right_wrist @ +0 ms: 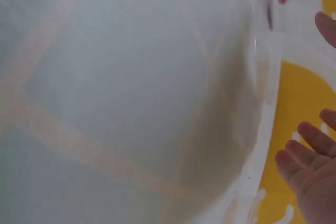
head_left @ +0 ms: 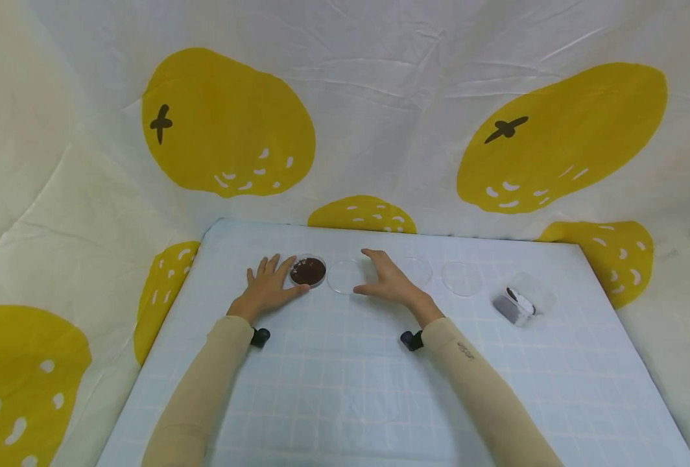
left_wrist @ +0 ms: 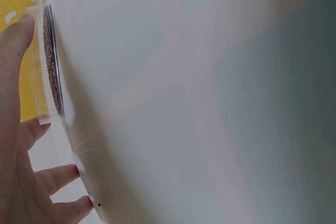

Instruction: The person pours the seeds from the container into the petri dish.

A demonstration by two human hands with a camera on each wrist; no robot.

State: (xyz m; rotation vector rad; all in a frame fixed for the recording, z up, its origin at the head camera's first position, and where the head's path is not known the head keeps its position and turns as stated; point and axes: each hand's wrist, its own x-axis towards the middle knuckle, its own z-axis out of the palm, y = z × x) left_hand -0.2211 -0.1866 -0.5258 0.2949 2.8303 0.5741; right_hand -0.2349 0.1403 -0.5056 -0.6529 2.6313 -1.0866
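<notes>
Beige sleeves (head_left: 190, 395) reach in from the near side of a round clear dish (head_left: 308, 272) with brown, grainy filling and a few pale flecks, a small black device (head_left: 260, 337) just beyond each cuff. That brown dish sits on a pale blue tablecloth (head_left: 321, 402) marked with a faint grid. At its left edge is the left hand (head_left: 269, 285), gripping it lightly by the side wall between thumb and forefinger, the other fingers spread to the left of the dish. Just right of the brown dish lies a clear dish (head_left: 344, 277), and to the right of both is the right hand (head_left: 393, 283), holding nothing, its thumb and fingers spread apart; whether the thumb touches the rim of the clear dish, one cannot tell. Further right of the brown dish come a second clear dish (head_left: 419, 272), partly hidden behind the right hand, and a third clear dish (head_left: 462, 279). Farthest right of the brown dish stands a clear plastic tub (head_left: 546, 298) with grey, white and brown contents too small to make out. Behind the brown dish hangs a white sheet (head_left: 380, 130) printed with large yellow fruit
</notes>
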